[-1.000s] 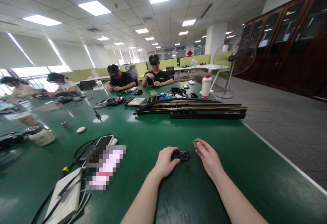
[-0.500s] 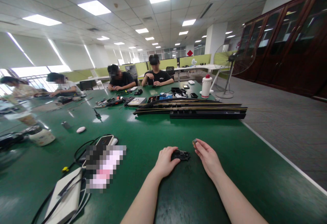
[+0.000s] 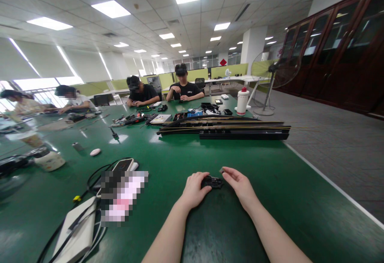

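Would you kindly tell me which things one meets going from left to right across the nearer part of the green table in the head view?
Pale jar, small grey cylinder, pale oval object, left hand, black part, small piece, right hand.

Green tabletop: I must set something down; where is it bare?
Bare patches lie between the black rails and left hand, and from the right hand to the white table edge. Crowded: near left, with cables and a white box; beyond the rails, with tools and a red-capped white bottle.
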### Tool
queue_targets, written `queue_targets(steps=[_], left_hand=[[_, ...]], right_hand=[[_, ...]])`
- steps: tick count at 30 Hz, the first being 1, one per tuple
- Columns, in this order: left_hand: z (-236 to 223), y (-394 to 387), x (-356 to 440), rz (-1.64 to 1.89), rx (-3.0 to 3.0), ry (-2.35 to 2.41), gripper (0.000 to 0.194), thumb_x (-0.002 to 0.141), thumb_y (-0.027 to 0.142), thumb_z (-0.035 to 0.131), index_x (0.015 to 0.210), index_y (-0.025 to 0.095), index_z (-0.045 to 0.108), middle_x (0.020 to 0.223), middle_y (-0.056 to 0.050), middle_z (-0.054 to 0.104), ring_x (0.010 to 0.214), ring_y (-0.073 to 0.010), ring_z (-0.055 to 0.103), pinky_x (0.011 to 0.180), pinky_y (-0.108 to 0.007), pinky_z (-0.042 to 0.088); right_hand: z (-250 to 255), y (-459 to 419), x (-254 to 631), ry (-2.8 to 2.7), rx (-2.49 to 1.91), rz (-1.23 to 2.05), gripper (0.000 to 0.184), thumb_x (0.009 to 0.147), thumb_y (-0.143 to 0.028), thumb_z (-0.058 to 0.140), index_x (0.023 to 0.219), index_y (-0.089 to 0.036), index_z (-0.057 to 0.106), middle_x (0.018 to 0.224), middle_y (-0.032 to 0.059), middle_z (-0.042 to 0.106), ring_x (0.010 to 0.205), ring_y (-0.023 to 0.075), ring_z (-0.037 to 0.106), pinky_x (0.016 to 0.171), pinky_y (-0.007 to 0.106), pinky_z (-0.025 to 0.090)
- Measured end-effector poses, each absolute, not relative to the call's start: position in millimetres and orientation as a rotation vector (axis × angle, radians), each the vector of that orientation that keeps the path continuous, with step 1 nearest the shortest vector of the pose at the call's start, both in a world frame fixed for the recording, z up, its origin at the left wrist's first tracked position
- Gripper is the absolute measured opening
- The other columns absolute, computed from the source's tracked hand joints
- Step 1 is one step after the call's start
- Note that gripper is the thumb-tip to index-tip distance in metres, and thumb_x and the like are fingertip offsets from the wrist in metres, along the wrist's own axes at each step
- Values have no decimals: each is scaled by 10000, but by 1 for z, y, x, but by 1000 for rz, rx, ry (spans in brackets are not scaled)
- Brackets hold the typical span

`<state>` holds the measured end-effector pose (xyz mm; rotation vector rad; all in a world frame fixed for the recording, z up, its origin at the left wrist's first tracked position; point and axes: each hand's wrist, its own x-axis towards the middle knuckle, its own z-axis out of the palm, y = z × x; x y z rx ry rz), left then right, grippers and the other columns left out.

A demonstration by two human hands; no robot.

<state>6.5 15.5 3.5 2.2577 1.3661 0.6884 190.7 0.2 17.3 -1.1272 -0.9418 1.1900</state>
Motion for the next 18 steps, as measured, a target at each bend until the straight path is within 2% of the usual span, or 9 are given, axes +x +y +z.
queue_targets(steps=[6,13,18], left_hand=[[4,15,6,696,2254,1374,405,767,250,578,1166,247,510,1129,-36,580,1045,-225,498,921,-377,367],[3,16,6,705,2257,1363,402,761,248,591,1155,247,511,1128,-26,581,1043,-216,498,923,-367,365],[2,16,7,706,2245,1382,381,763,230,576,1140,241,522,1121,-26,588,1035,-216,505,915,-370,371]], right_hand=[[11,-1,189,-1242,-1204,1114,340,619,-399,702,906,-216,687,944,56,707,907,236,631,893,413,438],[12,-5,188,-1624,-1265,790,204,695,-283,637,890,-264,697,973,40,689,969,234,589,922,411,411],[14,-6,187,-1911,-1333,598,203,712,-233,621,890,-293,696,1049,41,668,1033,247,551,938,436,384]])
